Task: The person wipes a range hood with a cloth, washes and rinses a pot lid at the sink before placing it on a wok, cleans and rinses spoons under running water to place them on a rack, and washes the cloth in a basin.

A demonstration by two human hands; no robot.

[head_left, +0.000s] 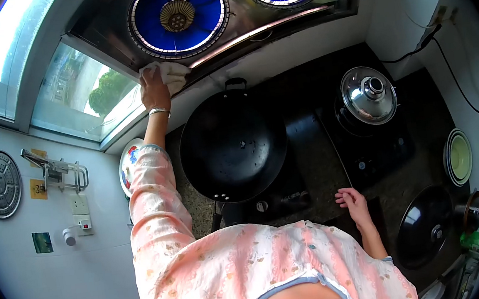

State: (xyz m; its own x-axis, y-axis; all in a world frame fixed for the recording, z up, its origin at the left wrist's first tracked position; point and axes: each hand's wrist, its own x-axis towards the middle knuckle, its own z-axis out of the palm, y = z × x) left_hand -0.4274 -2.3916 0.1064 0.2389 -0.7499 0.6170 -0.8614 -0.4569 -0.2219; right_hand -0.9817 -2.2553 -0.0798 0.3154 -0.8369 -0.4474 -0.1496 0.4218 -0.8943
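Observation:
My left hand (154, 93) reaches far forward, closed on a white cloth (174, 76). It presses the cloth to the lower left edge of the range hood (232, 29), beside the window frame. My right hand (354, 202) is low over the counter's front part, fingers loosely stretched and holding nothing. Whether it touches the counter I cannot tell. Between my arms a large black wok (233, 144) sits on the left cooker, with a few small specks or drops inside. A lidded steel pot (368, 96) stands on the black cooktop (379, 157) beyond my right hand.
Right of my right hand lie a black wok lid (425, 226) and stacked bowls (459, 157). A patterned plate (130, 162) leans by the left wall under my sleeve. A black cable (457, 86) runs down the right wall. The window (82, 87) is at upper left.

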